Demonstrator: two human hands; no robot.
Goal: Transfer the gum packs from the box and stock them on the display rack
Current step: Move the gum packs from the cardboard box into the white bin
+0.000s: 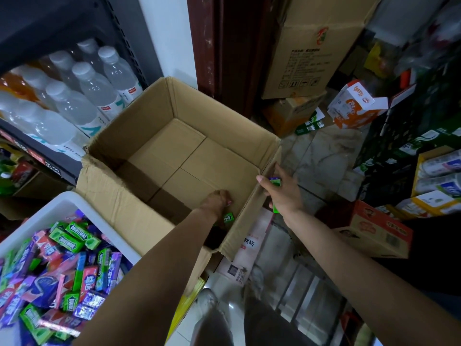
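Observation:
An open cardboard box [149, 136] stands on the floor, its bottom nearly bare. My left hand [217, 199] reaches down into its near right corner, fingers curled on a pink gum pack whose tip shows; a green gum pack [228, 217] lies just beside it. My right hand [283, 193] is outside the box's right wall and grips green gum packs [275, 182], one end showing above the hand and one below. At lower left a white bin [53, 207] holds several green, purple, blue and pink gum packs [72, 236].
A dark shelf with water bottles [82, 91] stands at the left. Stacked cartons [314, 51] and an orange-white carton [354, 106] lie behind; drink cases [436, 176] and a red-printed carton [376, 228] crowd the right. Marble floor [321, 156] shows between them.

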